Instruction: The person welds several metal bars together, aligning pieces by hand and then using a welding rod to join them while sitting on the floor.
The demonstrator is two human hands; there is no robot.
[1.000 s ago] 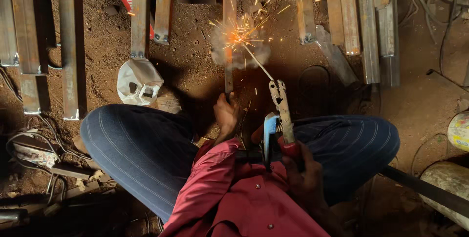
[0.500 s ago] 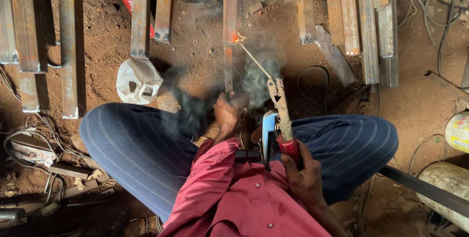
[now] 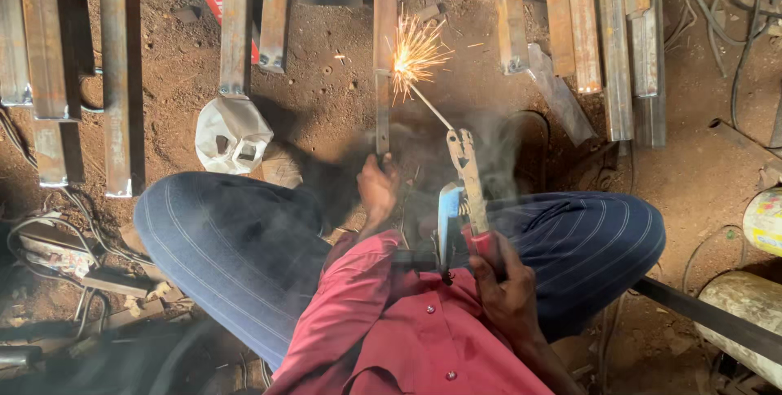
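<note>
1. Right hand (image 3: 507, 293): closed around the red handle of the electrode holder (image 3: 466, 175), low and right of centre, above the red shirt (image 3: 407, 338).
2. Electrode holder: metal clamp angled up and to the left, carrying the welding rod (image 3: 432, 108).
3. Welding rod: thin and pale, slanting up-left from the clamp; tip touching the steel bar (image 3: 384, 45) at a burst of orange sparks (image 3: 414, 53).
4. Left hand (image 3: 379, 187): fingers closed at the near end of the steel bar, on the ground between the knees; exact grip partly veiled by smoke.
5. Steel bar: long rusty strip lying straight away from the body on the dirt floor (image 3: 326, 77), weld point at about mid-length.
6. Blue object (image 3: 448, 216): upright just left of the electrode holder, touching the right hand's side; kind not clear.
7. Legs in striped dark-blue trousers (image 3: 236, 248): spread to both sides, squatting.
8. White welding mask (image 3: 232, 134): face-down on the dirt, left of the bar, well apart from both hands.
9. Rusty steel sections (image 3: 586, 28): laid in parallel rows across the top, on both sides of the bar.
10. Cables (image 3: 717, 4): looped at upper right; more wires at lower left.
11. Grey smoke: drifting over the lap and right knee.
</note>
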